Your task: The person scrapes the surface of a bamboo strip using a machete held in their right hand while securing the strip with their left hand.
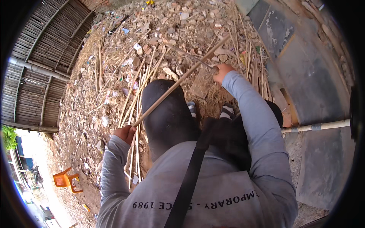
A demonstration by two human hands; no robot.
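Note:
My left hand (125, 133) is closed around the near end of a long bamboo strip (167, 93). The strip slants up and to the right across my dark-clad left knee. In my right hand (223, 73), the fingers are wrapped round the wooden handle of a knife (194, 58). Its long, narrow blade points up and left and crosses the strip near the strip's far part. Whether the edge touches the bamboo I cannot tell. Several more split bamboo strips (134, 100) lie on the ground beside my left leg.
Rubble and scraps of litter cover the ground (171, 28). More bamboo strips (254, 64) lie right of my right hand, beside grey sheets (315, 79). A slatted bamboo wall (42, 57) rises at the left. An orange plastic chair (67, 180) stands at the lower left.

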